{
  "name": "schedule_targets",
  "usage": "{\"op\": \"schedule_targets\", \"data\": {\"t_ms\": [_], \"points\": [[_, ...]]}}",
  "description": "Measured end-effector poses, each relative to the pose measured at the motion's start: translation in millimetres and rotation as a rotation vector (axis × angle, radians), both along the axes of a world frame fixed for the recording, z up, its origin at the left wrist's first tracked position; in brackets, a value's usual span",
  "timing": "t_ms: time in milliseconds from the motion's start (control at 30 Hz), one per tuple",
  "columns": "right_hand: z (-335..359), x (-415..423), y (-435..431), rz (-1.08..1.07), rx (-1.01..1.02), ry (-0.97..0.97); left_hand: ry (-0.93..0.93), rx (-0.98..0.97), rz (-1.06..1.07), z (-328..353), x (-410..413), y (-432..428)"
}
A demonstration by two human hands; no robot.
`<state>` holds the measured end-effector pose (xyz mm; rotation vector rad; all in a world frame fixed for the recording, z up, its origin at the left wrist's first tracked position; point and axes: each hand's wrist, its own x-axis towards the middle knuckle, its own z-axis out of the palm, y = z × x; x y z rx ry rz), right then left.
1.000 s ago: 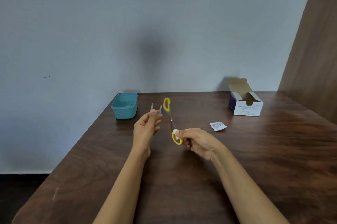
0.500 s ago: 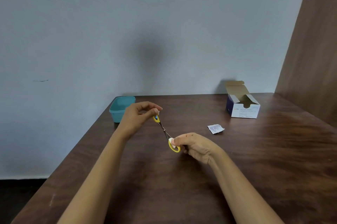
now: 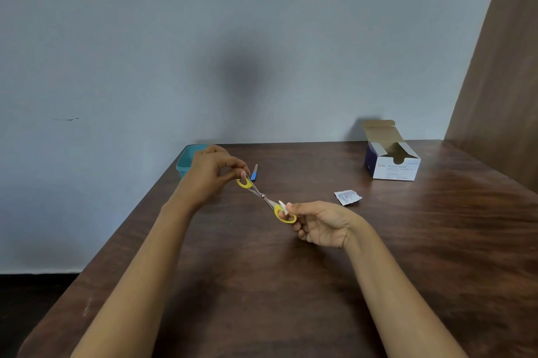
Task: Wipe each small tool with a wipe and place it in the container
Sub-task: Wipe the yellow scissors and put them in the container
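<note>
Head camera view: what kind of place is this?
Probably an ordinary room, not a workshop: a dark wooden table against a painted wall, holding an opened alcohol swab box and a teal container.

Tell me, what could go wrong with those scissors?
The scissors are spread wide open between both hands, so a blade might nick a finger. The right hand only pinches the little wipe against a handle; it could slip out. The left hand is close to the blue tool and might knock it.
</note>
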<state>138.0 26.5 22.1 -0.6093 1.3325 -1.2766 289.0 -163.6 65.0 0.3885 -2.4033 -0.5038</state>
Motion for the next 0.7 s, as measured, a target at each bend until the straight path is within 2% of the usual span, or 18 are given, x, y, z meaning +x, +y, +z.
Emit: {"op": "schedule_targets", "data": {"t_ms": [267,433,533,700], "points": [[-1,-6,2,-0.059,0.009,-0.086,0.023,-0.076,0.061,-3,-5,0],[-7,-13,-4,-0.041,0.027,0.005,0.056,-0.041,0.113,-12,-7,7],[-7,-19,-11,-0.064,0.055,0.046,0.139,0.0,0.115,-19,-9,11],[2,-31,-20,0.087,0.174,0.108,0.185,0.095,0.164,-31,-12,12]]}}
